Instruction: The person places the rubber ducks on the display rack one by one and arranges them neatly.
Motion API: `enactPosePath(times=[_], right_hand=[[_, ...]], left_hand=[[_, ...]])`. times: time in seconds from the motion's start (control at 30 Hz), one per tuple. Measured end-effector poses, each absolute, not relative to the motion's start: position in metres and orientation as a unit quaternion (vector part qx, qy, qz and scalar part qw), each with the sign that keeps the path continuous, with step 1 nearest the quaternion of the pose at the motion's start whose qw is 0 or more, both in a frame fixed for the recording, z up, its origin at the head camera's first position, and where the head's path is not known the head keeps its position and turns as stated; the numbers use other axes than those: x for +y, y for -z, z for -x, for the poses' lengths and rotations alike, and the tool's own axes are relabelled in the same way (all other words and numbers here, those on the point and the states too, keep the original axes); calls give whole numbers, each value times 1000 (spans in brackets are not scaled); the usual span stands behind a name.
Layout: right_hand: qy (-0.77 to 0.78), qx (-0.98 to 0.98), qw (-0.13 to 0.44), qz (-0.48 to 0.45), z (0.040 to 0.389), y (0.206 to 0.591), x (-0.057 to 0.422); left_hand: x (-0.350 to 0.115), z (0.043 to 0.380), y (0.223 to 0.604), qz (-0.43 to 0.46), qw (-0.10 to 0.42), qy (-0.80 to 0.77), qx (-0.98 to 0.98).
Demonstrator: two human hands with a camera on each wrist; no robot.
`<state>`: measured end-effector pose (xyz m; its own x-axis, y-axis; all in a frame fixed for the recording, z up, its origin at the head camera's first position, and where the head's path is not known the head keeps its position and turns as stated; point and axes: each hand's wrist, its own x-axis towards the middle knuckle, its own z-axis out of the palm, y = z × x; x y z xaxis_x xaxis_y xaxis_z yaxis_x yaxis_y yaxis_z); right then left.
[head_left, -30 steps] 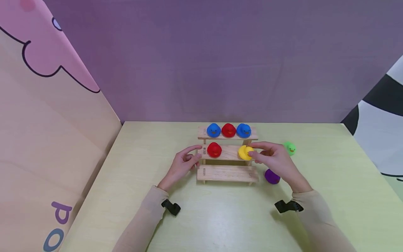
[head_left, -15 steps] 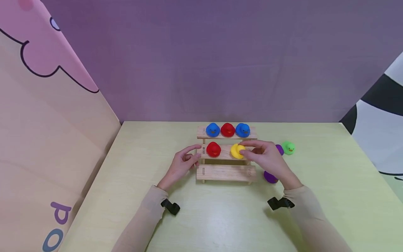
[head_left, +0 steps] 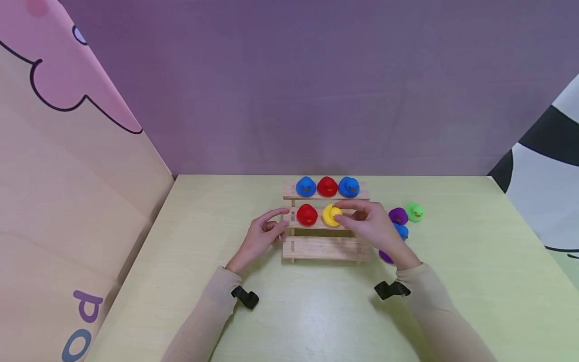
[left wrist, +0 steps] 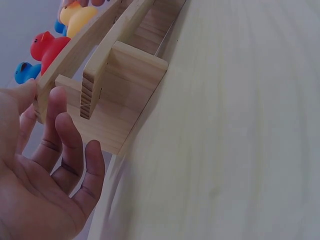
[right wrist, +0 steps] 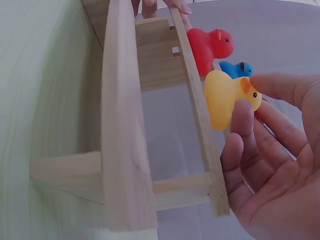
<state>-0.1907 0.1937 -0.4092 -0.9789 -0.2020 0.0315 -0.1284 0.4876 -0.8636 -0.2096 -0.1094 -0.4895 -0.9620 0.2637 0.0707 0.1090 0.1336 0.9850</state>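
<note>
A three-tier wooden stand (head_left: pixel 325 249) stands on the table. My right hand (head_left: pixel 368 223) pinches a yellow rubber duck (head_left: pixel 331 215) between thumb and fingers at the middle board. In the right wrist view that yellow duck (right wrist: pixel 227 97) has its base against the board, beside a red rubber duck (right wrist: pixel 207 47). My left hand (head_left: pixel 261 236) holds the left end of the middle board; in the left wrist view its thumb and a finger are at the board's end, the other fingers loosely bent. The red duck (head_left: pixel 307 214) sits near that end.
On the top board sit a blue duck (head_left: pixel 306 187), a red duck (head_left: pixel 327 186) and another blue duck (head_left: pixel 349 187). Right of the stand lie a green duck (head_left: pixel 414 212), a purple duck (head_left: pixel 398 216), and a partly hidden blue duck (head_left: pixel 401 231) and purple duck (head_left: pixel 385 257).
My right hand has moved left along the middle board with the yellow duck, closer to the red one. Ducks behind the right hand have come into sight. The left hand has stayed put.
</note>
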Motion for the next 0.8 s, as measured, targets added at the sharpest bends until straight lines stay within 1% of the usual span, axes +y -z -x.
enactPosePath(times=[0.8], right_hand=[[492, 866, 27, 91, 195, 419, 188]], left_hand=[[-109, 209, 489, -127, 59, -643, 753]])
